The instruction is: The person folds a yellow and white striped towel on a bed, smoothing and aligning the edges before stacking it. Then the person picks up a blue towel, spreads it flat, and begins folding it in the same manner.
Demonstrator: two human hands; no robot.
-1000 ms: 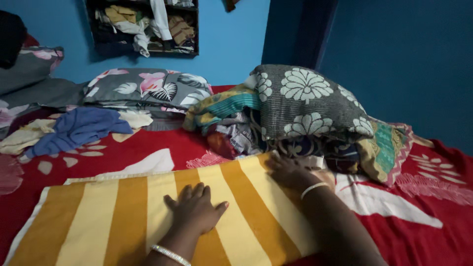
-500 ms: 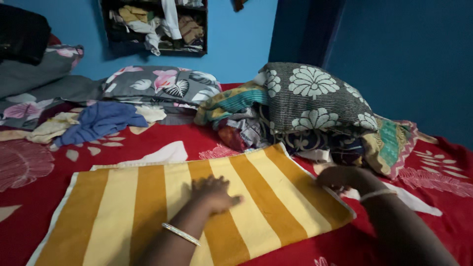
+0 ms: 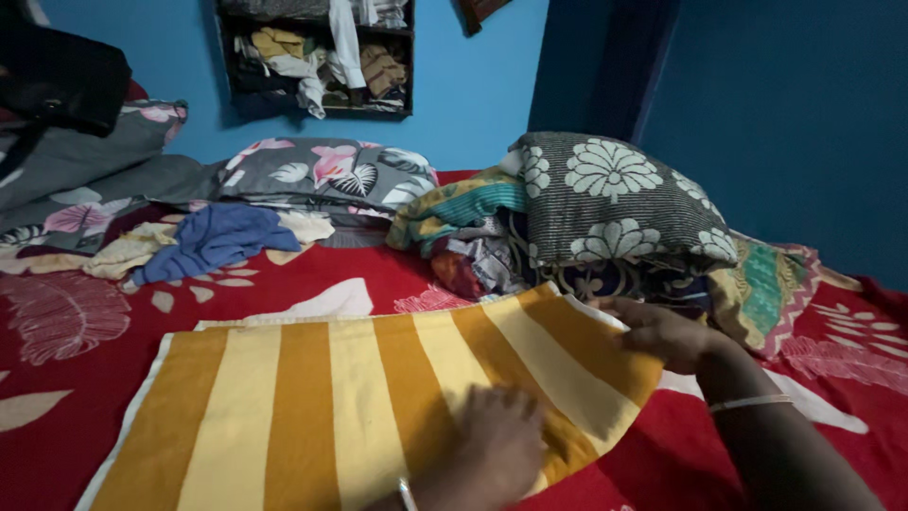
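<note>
On red bedsheet, right hand gripping towel edge

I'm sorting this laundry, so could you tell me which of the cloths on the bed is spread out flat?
The yellow-and-orange striped towel under both hands; the blue cloth and the pile of patterned fabrics lie crumpled or heaped.

Heaped clothes close beyond the striped towel

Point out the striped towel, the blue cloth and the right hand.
striped towel [image 3: 312, 407]: head view, middle stripes.
blue cloth [image 3: 219, 237]: head view, centre of the crumpled heap.
right hand [image 3: 662, 333]: head view, back of the hand at the towel's far edge.
</note>
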